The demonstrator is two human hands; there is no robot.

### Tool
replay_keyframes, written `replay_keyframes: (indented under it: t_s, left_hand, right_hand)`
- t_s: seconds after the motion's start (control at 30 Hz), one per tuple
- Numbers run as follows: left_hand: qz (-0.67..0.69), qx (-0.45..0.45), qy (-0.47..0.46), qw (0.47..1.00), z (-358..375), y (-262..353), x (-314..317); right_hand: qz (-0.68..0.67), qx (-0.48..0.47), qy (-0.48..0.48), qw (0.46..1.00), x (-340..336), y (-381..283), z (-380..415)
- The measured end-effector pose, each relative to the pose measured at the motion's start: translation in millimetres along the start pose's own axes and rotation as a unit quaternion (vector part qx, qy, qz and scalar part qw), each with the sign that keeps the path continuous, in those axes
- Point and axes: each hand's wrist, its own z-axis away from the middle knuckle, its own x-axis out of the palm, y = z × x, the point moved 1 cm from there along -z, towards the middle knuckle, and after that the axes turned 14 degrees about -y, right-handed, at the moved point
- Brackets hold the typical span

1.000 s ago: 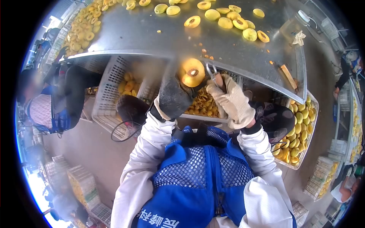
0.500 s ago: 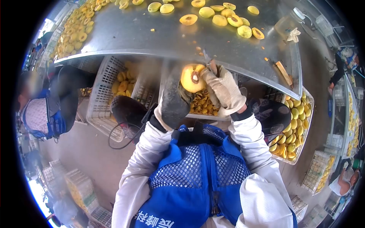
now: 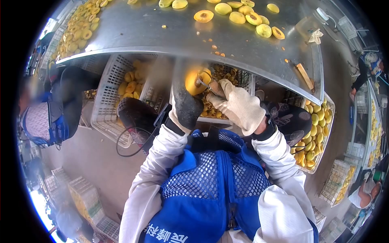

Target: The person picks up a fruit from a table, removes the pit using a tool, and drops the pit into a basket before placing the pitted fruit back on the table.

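Note:
My left hand (image 3: 187,106), in a dark-coated glove, is closed around a halved yellow peach (image 3: 192,83), held above a crate with its cut face turned toward my right hand. My right hand (image 3: 240,106) wears a pale cloth glove and is wrapped around a small metal pitting tool (image 3: 206,84). The tool's thin metal end meets the peach's cut face at the pit hollow. Most of its handle is hidden by the glove. Below both hands, a crate of orange-brown peach scraps (image 3: 210,110) is partly covered by them.
A metal table (image 3: 154,38) spans the front, bearing several peach halves (image 3: 237,17), a heap of pieces (image 3: 75,34), a wooden stick (image 3: 304,76) and a clear jug (image 3: 310,22). Crates of peaches stand left (image 3: 99,91) and right (image 3: 329,133). A person (image 3: 44,121) sits at left.
My right hand has turned, bringing the tool from pointing up beside the peach to its pit hollow. The peach has shifted slightly left and tilted in my left hand.

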Motion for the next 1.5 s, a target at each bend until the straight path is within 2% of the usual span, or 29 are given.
replay_keyframes:
  t_s: [0.07,0.17,0.23,0.33,0.43,0.5,0.53,0.6,0.67,0.73,0.8,0.83,0.87,0.9,0.93,1.03,1.1,1.13,1.17,1.2,1.23,1.27,1.3,1.33,1.37,1.4,1.43,1.47,1.5]
  left_hand:
    - [-0.013,-0.014,-0.021,1.0,3.0,-11.0,-2.2]
    - [-0.028,0.002,-0.031,0.999,-2.2,12.4,-3.1]
    - [-0.092,0.008,-0.05,0.994,-3.0,18.1,-6.1]
    - [-0.085,0.023,-0.029,0.996,-4.1,25.0,-5.0]
    - [-0.101,0.051,-0.002,0.994,-4.5,31.1,-2.7]
    - [-0.084,0.042,-0.011,0.996,-3.8,29.5,-1.8]
    - [-0.068,0.035,-0.019,0.997,-4.4,28.6,-2.0]
    - [-0.121,0.054,-0.032,0.991,-3.8,30.3,-6.5]
    - [-0.174,0.073,-0.046,0.981,-1.2,27.6,-10.1]
    - [-0.133,0.022,-0.088,0.987,2.2,19.3,-11.2]
    - [-0.166,0.045,-0.109,0.979,1.5,19.6,-14.4]
    - [-0.2,0.067,-0.128,0.969,0.8,20.2,-15.5]
    - [-0.199,0.067,-0.129,0.969,-0.5,16.9,-17.9]
    - [-0.168,0.059,-0.153,0.972,-3.1,13.6,-20.4]
    - [-0.136,0.053,-0.177,0.973,-4.4,12.0,-21.4]
    - [-0.091,0.041,-0.176,0.979,-7.4,12.9,-19.2]
    - [-0.093,0.029,-0.17,0.981,-7.0,14.5,-17.6]
    - [-0.094,0.017,-0.161,0.982,-6.1,14.4,-17.0]
    - [-0.094,0.015,-0.162,0.982,-5.5,12.9,-17.6]
    - [-0.052,-0.004,-0.191,0.98,-6.8,9.9,-19.5]
    - [-0.009,-0.023,-0.22,0.975,-7.4,8.5,-20.8]
    - [-0.009,-0.023,-0.22,0.975,-8.8,9.0,-22.1]
    - [-0.084,-0.012,-0.246,0.966,-10.9,12.8,-23.0]
    - [-0.157,0.001,-0.27,0.95,-13.0,14.4,-23.9]
    - [-0.158,0.0,-0.27,0.95,-15.8,12.8,-25.3]
    - [-0.212,0.066,-0.295,0.929,-18.4,11.4,-26.1]
    - [-0.265,0.131,-0.318,0.901,-21.4,9.7,-27.4]
    - [-0.265,0.13,-0.319,0.901,-21.9,-4.4,-30.9]
    - [-0.21,0.024,-0.321,0.923,-20.3,-29.6,-35.1]
  right_hand:
    - [0.004,0.019,-0.016,1.0,-1.0,0.6,-1.9]
    - [0.022,0.038,-0.032,0.999,-2.6,-5.1,-3.6]
    - [0.036,0.037,-0.032,0.998,-3.4,-5.8,-3.8]
    - [0.065,0.039,-0.051,0.996,-2.9,-3.1,-4.9]
    - [0.027,0.0,-0.06,0.998,-0.3,4.2,-4.9]
    - [-0.023,-0.067,-0.054,0.996,2.8,7.3,-4.5]
    - [-0.024,-0.067,-0.053,0.996,1.0,5.1,-4.8]
    - [-0.043,0.03,-0.106,0.993,-3.3,-0.4,-5.0]
    - [-0.024,0.028,-0.113,0.993,0.3,9.3,-7.0]
    - [-0.008,0.027,-0.118,0.993,-4.3,3.9,-5.8]
    - [-0.077,0.11,-0.203,0.97,-15.1,-4.1,-0.4]
    - [-0.079,0.112,-0.203,0.97,-12.3,2.8,-0.7]
    - [-0.018,0.082,-0.192,0.978,-7.0,13.6,-2.8]
    - [0.042,0.051,-0.18,0.981,-5.4,15.0,-4.4]
    - [0.042,0.051,-0.18,0.981,-5.3,14.9,-4.7]
    - [-0.009,0.097,-0.214,0.972,-9.4,9.2,-4.9]
    - [-0.155,0.174,-0.258,0.938,-10.0,4.5,-0.7]
    - [-0.156,0.174,-0.258,0.937,-1.8,17.4,-1.7]
    - [-0.014,0.055,-0.169,0.984,11.7,39.0,-4.5]
    - [0.129,-0.067,-0.073,0.987,12.1,32.6,-6.5]
    - [0.128,-0.067,-0.073,0.987,7.7,30.0,-5.7]
    - [-0.006,0.05,-0.201,0.978,-0.3,29.5,-4.9]
    - [-0.14,0.164,-0.318,0.923,-9.6,18.7,-2.8]
    - [-0.139,0.168,-0.34,0.915,-15.6,13.0,-2.3]
    - [-0.14,0.167,-0.34,0.915,-10.6,19.0,-3.2]
    - [0.023,0.116,-0.297,0.948,-3.5,21.4,-5.1]
    - [0.185,0.06,-0.244,0.95,0.2,21.9,-6.3]
    - [0.129,0.098,-0.27,0.949,0.1,24.4,-6.9]
    - [0.128,0.099,-0.269,0.95,1.1,36.4,-8.8]
